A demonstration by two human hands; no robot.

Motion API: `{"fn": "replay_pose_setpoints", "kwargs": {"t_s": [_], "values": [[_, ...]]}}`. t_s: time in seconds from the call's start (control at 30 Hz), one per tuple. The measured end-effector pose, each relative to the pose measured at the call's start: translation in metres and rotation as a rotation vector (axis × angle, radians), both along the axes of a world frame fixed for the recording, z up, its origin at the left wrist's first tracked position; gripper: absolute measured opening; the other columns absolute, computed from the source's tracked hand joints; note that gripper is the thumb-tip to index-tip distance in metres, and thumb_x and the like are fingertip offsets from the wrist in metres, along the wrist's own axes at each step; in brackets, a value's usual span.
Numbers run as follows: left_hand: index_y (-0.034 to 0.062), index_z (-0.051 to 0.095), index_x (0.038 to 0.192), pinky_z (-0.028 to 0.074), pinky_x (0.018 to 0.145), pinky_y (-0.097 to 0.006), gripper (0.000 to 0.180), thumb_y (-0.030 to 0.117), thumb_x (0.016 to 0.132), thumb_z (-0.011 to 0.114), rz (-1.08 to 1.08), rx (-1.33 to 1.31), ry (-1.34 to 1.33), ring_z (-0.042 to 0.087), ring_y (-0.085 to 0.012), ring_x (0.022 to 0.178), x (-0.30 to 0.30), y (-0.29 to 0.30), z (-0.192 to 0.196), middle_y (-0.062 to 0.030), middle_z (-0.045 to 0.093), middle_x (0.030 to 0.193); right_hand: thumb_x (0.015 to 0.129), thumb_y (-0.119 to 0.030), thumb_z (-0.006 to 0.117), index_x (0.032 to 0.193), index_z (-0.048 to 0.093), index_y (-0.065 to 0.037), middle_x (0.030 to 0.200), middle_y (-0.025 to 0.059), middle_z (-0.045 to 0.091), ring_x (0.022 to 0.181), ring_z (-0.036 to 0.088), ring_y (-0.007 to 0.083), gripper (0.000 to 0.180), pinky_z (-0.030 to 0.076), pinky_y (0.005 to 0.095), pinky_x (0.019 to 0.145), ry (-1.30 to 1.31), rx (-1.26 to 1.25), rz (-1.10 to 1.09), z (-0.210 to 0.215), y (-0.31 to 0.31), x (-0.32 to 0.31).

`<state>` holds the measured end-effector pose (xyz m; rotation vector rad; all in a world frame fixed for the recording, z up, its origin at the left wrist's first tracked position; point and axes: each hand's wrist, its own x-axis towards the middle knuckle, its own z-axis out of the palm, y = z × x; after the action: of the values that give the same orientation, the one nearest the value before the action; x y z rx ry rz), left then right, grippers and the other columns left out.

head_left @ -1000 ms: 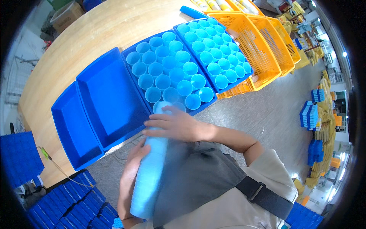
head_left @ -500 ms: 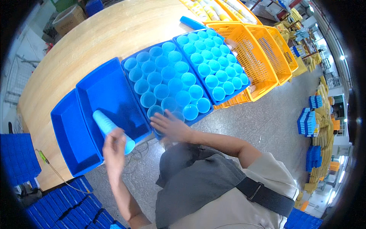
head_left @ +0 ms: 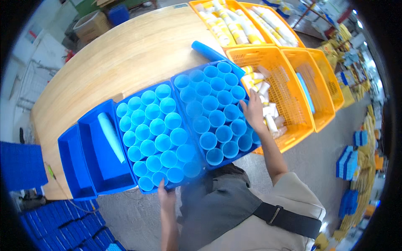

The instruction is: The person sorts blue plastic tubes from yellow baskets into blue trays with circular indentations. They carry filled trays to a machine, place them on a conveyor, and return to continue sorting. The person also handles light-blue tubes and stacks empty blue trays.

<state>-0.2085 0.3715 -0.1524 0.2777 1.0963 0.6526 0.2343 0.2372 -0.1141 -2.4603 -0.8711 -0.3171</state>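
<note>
Hands split: left hand (head_left: 166,196) curled against near edge of cup-filled blue tray (head_left: 155,140), right hand (head_left: 253,109) spread flat on second blue tray (head_left: 213,113) beside yellow basket (head_left: 289,88); best to steady both rims, keeping cups upright.

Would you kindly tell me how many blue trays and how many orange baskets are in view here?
Blue trays: 4
Orange baskets: 5
Total: 9
</note>
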Motion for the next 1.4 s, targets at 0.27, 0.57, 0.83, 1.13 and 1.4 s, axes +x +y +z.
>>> {"fn": "replay_pose_setpoints", "kwargs": {"t_s": [0.27, 0.57, 0.83, 1.13, 1.4], "values": [[0.0022, 0.043, 0.142, 0.043, 0.111, -0.047, 0.059, 0.009, 0.084, 0.056, 0.099, -0.022, 0.213, 0.056, -0.0311, 0.124, -0.019, -0.042, 0.107, -0.0132, 0.055, 0.139, 0.098, -0.035, 0.059, 0.143, 0.04, 0.002, 0.127, 0.0307, 0.06, 0.116, 0.06, 0.0443, 0.062, 0.048, 0.0472, 0.097, 0.61, 0.079, 0.126, -0.027, -0.022, 0.034], [0.0057, 0.039, 0.144, 0.046, 0.105, -0.046, 0.061, 0.025, 0.093, 0.065, 0.089, -0.157, 0.249, 0.057, -0.0317, 0.123, 0.08, -0.101, 0.137, -0.0125, 0.058, 0.136, 0.105, -0.042, 0.043, 0.151, 0.032, 0.003, 0.154, 0.0267, 0.034, 0.145, 0.031, 0.0411, 0.066, 0.023, 0.0489, 0.119, 0.591, 0.415, 0.677, 0.019, 0.031, -0.032], [-0.0034, 0.039, 0.148, 0.047, 0.107, -0.045, 0.069, 0.037, 0.097, 0.064, -0.555, 0.079, 0.592, 0.05, -0.032, 0.132, 0.002, -0.04, 0.124, -0.0234, 0.046, 0.147, 0.109, -0.05, 0.023, 0.157, 0.023, -0.003, 0.16, 0.0156, 0.029, 0.144, 0.032, 0.0308, 0.067, 0.025, 0.0455, 0.12, 1.642, 0.62, 0.582, 0.008, 0.047, -0.022], [-0.0031, 0.03, 0.153, 0.037, 0.115, -0.044, 0.095, 0.043, 0.083, 0.074, -0.37, 0.42, -0.169, 0.044, -0.0333, 0.137, 0.082, 0.063, 0.085, -0.0231, 0.039, 0.153, 0.108, -0.038, 0.039, 0.154, 0.027, -0.003, 0.159, 0.0174, 0.031, 0.139, 0.041, 0.0298, 0.06, 0.033, 0.0439, 0.116, 1.144, 0.528, 0.434, 0.018, 0.045, -0.031], [0.001, 0.03, 0.155, 0.031, 0.117, -0.042, 0.104, 0.051, 0.076, 0.077, -0.398, 0.632, -0.054, 0.035, -0.0362, 0.143, -0.025, 0.008, 0.116, -0.0264, 0.031, 0.156, 0.104, -0.041, 0.045, 0.155, 0.027, -0.006, 0.156, 0.0168, 0.035, 0.137, 0.042, 0.0296, 0.064, 0.037, 0.0456, 0.114, 0.744, 0.544, 0.337, 0.053, 0.021, -0.13]]}}
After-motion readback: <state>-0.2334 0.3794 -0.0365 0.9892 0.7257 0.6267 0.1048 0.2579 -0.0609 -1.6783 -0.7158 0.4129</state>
